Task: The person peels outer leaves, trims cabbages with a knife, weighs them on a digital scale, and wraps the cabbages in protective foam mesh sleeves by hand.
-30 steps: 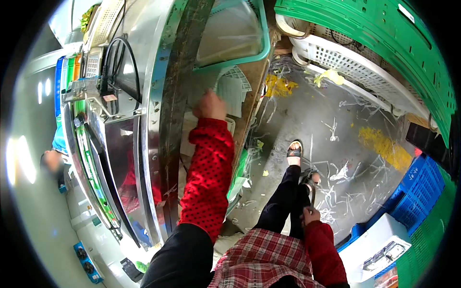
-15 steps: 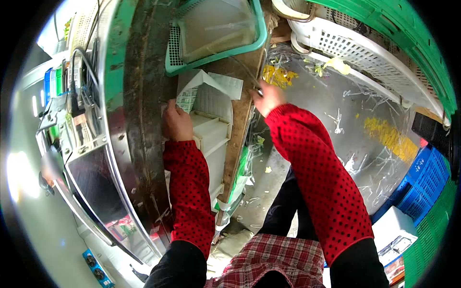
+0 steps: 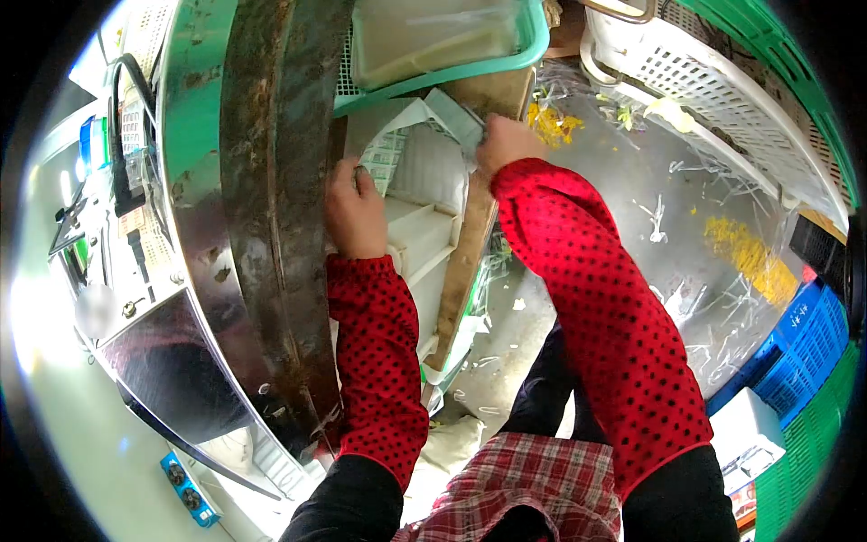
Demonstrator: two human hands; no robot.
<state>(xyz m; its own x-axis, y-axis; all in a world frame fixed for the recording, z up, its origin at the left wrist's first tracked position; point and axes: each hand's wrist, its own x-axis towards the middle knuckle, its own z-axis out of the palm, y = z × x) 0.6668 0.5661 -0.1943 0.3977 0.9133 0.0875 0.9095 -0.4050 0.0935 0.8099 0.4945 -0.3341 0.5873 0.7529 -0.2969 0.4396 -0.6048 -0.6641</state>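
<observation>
Fingers curled, my left hand [image 3: 357, 212] is closed at the left edge of a pale sheet with green print [image 3: 386, 158], which looks like an opened flap or liner. On the far side, my right hand [image 3: 508, 144] pinches the upper right corner of the same pale sheet; whether a small tool is also in it is hidden. Below the sheet's arched opening lies a white compartmented box [image 3: 424, 237] between wooden edges. Both forearms are in red sleeves with black dots.
A teal basket [image 3: 442, 72] holding a pale slab-like item stands just beyond. A rusty metal beam [image 3: 275, 208] runs along the left. White crates [image 3: 713, 86] line the right, with a blue crate [image 3: 804, 352] nearer. Plastic scraps [image 3: 657, 221] litter the floor.
My right hand has moved from beside the sheet onto its corner, and the right flap is now raised and tilted. The view has shifted, so the basket and box appear further right.
</observation>
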